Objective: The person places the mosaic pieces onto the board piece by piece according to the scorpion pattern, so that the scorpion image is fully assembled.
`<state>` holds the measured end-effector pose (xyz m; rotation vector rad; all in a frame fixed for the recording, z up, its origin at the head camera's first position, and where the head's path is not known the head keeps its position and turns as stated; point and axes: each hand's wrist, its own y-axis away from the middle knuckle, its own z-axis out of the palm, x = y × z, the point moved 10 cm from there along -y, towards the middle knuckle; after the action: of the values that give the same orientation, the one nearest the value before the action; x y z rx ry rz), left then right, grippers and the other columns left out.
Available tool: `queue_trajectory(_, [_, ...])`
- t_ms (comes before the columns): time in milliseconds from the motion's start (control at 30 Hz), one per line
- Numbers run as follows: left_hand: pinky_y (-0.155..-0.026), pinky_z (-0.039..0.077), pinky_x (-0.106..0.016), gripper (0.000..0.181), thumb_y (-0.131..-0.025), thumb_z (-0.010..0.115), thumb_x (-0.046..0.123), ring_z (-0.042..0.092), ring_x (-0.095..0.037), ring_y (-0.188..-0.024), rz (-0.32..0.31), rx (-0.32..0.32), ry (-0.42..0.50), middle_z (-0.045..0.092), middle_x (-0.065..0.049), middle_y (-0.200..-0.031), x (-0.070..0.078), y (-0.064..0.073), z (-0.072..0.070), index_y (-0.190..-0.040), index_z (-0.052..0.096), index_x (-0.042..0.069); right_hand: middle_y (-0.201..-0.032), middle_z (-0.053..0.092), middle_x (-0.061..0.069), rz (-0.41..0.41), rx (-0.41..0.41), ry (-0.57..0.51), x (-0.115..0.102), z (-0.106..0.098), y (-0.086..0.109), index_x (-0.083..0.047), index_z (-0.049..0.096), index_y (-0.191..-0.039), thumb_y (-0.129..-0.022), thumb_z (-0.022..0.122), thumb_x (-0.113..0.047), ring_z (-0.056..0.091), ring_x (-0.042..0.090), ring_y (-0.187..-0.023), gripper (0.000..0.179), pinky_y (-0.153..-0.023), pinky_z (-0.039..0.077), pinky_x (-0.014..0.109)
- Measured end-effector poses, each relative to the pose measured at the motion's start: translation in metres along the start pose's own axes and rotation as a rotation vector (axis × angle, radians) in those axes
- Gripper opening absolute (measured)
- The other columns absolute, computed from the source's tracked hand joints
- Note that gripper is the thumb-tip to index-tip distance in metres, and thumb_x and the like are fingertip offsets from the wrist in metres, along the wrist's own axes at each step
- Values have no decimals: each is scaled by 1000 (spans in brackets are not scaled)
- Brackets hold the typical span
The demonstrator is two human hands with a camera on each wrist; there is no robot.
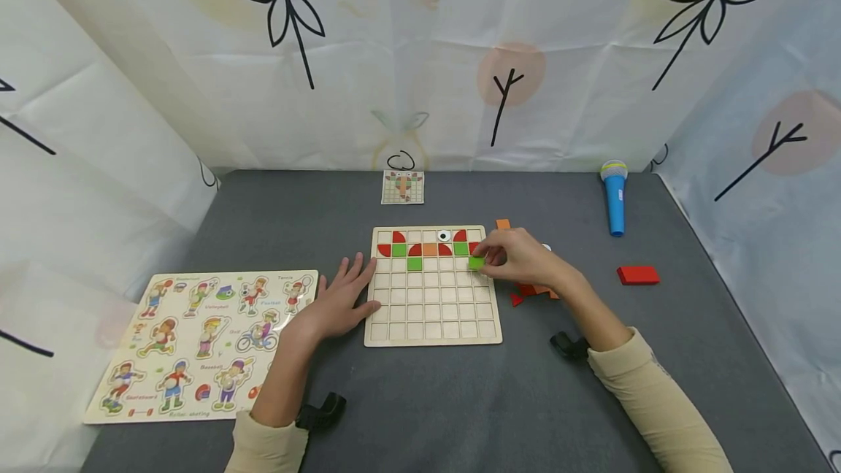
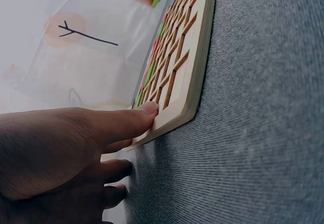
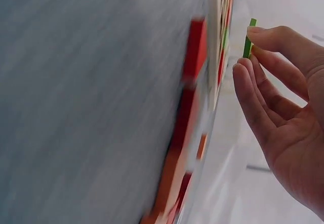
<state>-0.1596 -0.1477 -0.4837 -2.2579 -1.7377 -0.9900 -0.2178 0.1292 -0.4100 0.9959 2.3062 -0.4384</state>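
Right hand (image 1: 519,258) pinches a small green square tile (image 1: 476,263) between thumb and fingertips, holding it just above the right side of a pale wooden grid board (image 1: 434,314), near the third row from the top. In the right wrist view the tile shows edge-on, apart from the board. The left hand (image 1: 338,305) grips nothing: its fingers are spread, and its thumb tip rests on the board's left edge.

Red, green and orange pieces sit in the board's upper spaces, with a round white eye piece (image 1: 444,236) in the top row, an orange square tile (image 1: 430,249) in the second and another green square (image 1: 415,263) in the third. Loose red and orange pieces (image 1: 527,289) lie under and beside the right hand.

Farther right on the dark grey table (image 1: 460,400) are a red rectangular block (image 1: 638,275) and a blue toy microphone (image 1: 615,203). Beyond the board is a small paper pattern card (image 1: 403,188); to its left lies a cream puzzle board (image 1: 187,334) printed with sports figures, partly hidden by the left arm
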Motion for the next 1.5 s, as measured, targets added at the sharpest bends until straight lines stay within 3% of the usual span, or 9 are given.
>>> queue_trajectory(133, [-128, -6, -82, 85, -108, 67, 41, -3, -45, -172, 3, 3, 9, 7, -17, -184, 1, 2, -2, -176, 21, 19, -107, 80, 12, -42, -15, 10, -15, 9, -17, -1, 81, -113, -92, 82, -3, 76, 19, -88, 21, -81, 65, 34])
queue_trajectory(333, [-129, -6, -80, 84, -108, 67, 34, -4, -44, -172, -13, -10, -3, 5, -15, -185, -3, -1, 3, -176, 19, 17, -102, 80, 10, -51, -61, 54, -23, 24, -35, -3, 84, -109, -93, 82, -6, 73, 14, -86, 16, -80, 60, 28])
queue_trajectory(767, [-129, -8, -80, 86, -108, 66, 35, -6, -43, -172, -25, -24, -4, 3, -16, -185, -2, 0, 2, -176, 17, 16, -105, 79, 13, -42, -101, 86, -26, 39, -47, 0, 83, -111, -94, 83, -4, 71, 22, -90, 18, -81, 59, 30])
queue_trajectory(967, [-129, -6, -80, 85, -109, 66, 34, -5, -45, -172, -17, -20, -9, 4, -17, -184, -3, 0, 3, -175, 17, 14, -105, 76, 13, -15, -116, 73, -23, 41, -48, -1, 83, -113, -94, 84, -6, 68, 22, -90, 20, -80, 55, 26])
queue_trajectory(1167, [-129, -6, -81, 85, -109, 66, 34, -4, -45, -172, -12, -16, -12, 4, -16, -185, -2, 1, 3, -176, 18, 14, -109, 77, 14, -3, -98, 34, -21, 37, -43, 0, 82, -117, -94, 81, -5, 70, 23, -92, 23, -83, 59, 31])
queue_trajectory(1333, [-129, -6, -80, 85, -108, 66, 35, -4, -45, -172, -15, -11, -10, 4, -16, -185, -1, 1, 2, -176, 18, 15, -112, 79, 14, 18, -43, 9, -14, 22, -29, 1, 80, -120, -96, 78, -5, 71, 23, -94, 25, -86, 60, 39])
queue_trajectory(1500, [-129, -6, -80, 86, -108, 67, 35, -4, -44, -172, -18, -10, -12, 4, -16, -185, -1, 0, 2, -176, 18, 15, -111, 79, 14, 69, 1, 3, 6, 4, -7, 0, 79, -121, -96, 81, -7, 74, 22, -95, 25, -86, 63, 41])
